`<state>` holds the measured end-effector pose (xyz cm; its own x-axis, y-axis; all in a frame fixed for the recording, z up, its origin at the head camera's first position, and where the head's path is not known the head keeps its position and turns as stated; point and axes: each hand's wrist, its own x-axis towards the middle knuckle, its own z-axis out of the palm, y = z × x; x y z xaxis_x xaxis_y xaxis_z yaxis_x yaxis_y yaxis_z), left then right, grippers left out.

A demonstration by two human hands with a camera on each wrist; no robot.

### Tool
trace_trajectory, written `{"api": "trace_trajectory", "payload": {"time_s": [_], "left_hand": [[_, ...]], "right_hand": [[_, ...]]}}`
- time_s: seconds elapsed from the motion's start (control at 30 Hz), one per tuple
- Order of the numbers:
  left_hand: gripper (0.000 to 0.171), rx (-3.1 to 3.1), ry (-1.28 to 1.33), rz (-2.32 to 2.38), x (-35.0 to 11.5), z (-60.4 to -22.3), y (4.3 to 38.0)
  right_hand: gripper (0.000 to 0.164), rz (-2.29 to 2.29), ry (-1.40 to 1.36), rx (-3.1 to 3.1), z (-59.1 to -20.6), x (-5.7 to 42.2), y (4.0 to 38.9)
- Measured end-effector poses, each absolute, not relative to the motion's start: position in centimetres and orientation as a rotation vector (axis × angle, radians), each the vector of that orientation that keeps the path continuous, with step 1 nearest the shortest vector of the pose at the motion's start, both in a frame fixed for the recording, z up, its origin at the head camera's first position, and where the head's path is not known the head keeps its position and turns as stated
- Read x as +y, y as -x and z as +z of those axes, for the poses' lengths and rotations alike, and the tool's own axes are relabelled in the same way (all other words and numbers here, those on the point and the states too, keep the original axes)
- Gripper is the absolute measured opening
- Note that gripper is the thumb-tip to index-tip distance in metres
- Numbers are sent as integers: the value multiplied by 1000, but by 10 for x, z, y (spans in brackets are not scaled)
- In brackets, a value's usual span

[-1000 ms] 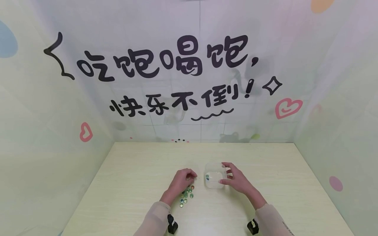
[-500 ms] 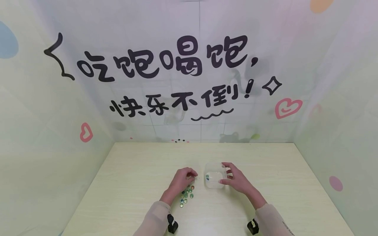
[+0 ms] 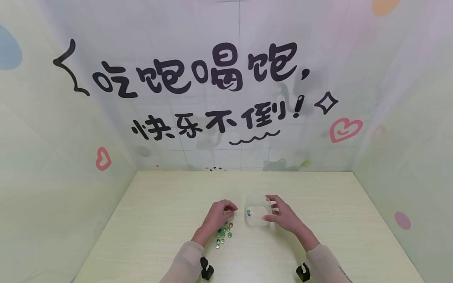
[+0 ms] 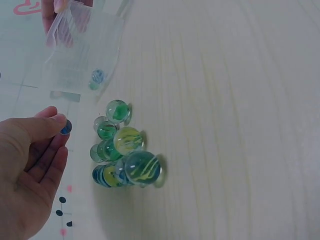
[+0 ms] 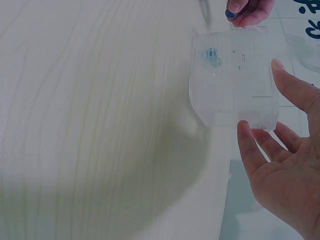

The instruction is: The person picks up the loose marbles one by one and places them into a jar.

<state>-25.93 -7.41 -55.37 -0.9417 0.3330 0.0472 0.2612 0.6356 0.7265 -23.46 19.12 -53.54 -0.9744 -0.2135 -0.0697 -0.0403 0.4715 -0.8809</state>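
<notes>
My left hand [image 3: 220, 215] pinches a dark blue marble [image 4: 66, 128] between thumb and fingertips, just left of a clear plastic box [image 3: 257, 217]. Below that hand, a cluster of glass marbles [image 3: 223, 235], mostly green with some yellow and blue and one reddish, lies on the table. Fingers and thumb of my right hand [image 3: 283, 214] grip the box by its right side. Through the box wall a blue marble [image 5: 211, 53] and a greenish one show on its floor, near the left side. The box stands upright with its top open.
A pale wood-grain table [image 3: 170, 200] lies under everything. Printed fabric walls [image 3: 226, 157] with dark lettering enclose its back and both sides. Black wrist mounts [image 3: 207, 269] sit under both sleeves.
My left hand has shifted very slightly toward the box, its fingertips a little farther right. The right hand, the box and the loose marbles stay where they were.
</notes>
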Motion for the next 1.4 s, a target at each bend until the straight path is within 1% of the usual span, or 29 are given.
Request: {"api": "trace_trajectory", "payload": {"time_s": [0.67,1.4], "left_hand": [[15,2753,-482,1229,-74,-547,257],[15,2761,-518,1283,-71,-541,259]], "right_hand": [[73,-1527,214,2548,-538,191,235],[72,-1527,211,2554,-536,190,234]]}}
